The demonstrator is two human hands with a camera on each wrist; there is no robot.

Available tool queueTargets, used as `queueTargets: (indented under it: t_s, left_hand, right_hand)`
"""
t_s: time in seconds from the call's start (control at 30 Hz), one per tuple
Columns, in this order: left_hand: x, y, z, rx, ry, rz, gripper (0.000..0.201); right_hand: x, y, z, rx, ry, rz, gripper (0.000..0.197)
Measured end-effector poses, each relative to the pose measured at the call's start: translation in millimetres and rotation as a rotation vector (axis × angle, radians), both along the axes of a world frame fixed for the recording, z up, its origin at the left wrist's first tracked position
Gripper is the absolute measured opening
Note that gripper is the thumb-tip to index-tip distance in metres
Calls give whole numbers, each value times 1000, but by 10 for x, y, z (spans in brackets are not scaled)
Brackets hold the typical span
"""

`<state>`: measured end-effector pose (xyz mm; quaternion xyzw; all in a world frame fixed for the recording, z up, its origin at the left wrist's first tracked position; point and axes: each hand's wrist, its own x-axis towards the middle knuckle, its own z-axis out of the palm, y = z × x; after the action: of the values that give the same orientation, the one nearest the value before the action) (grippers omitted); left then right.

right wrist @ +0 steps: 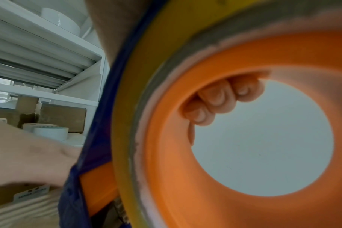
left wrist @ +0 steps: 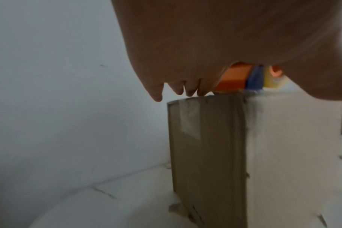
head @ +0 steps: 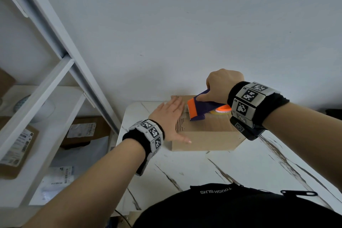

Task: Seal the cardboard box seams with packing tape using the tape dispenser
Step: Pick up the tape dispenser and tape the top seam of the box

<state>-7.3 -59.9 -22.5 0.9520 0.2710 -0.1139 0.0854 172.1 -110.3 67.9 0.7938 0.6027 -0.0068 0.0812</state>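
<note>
A small cardboard box (head: 205,139) stands on the white marble table (head: 240,168). My left hand (head: 171,116) lies flat on the left part of its top, fingers straight, thumb over the near edge. My right hand (head: 220,87) grips the handle of a purple and orange tape dispenser (head: 201,107) resting on the box top just right of the left hand. In the left wrist view my left hand's fingertips (left wrist: 191,91) reach the box's top edge, with the dispenser (left wrist: 236,78) behind; old tape shows on the box side (left wrist: 205,138). The right wrist view looks through the orange tape core (right wrist: 215,154), with fingers (right wrist: 221,100) curled beyond.
A white shelf unit (head: 61,87) stands to the left with labelled parcels (head: 16,152) and bags on its shelves. A white wall rises close behind the table. A black clip (head: 299,193) lies at the table's near right edge. Bare marble lies in front of the box.
</note>
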Motion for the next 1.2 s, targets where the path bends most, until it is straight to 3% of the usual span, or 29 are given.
queueTargets:
  t_s: [0.23, 0.53, 0.87, 1.2]
  left_hand:
    - [82, -140, -131, 117, 4, 9, 117]
    - [212, -183, -174, 140, -35, 42, 113]
    - [223, -219, -230, 157, -38, 63, 110]
    - [233, -218, -238, 172, -20, 78, 111]
  right_hand:
    - [-21, 5, -9, 2, 16, -27, 47]
    - [-27, -2, 24, 1, 50, -67, 49]
    - [106, -162, -14, 21, 186, -123, 58]
    - [363, -415, -95, 230, 482, -184, 39]
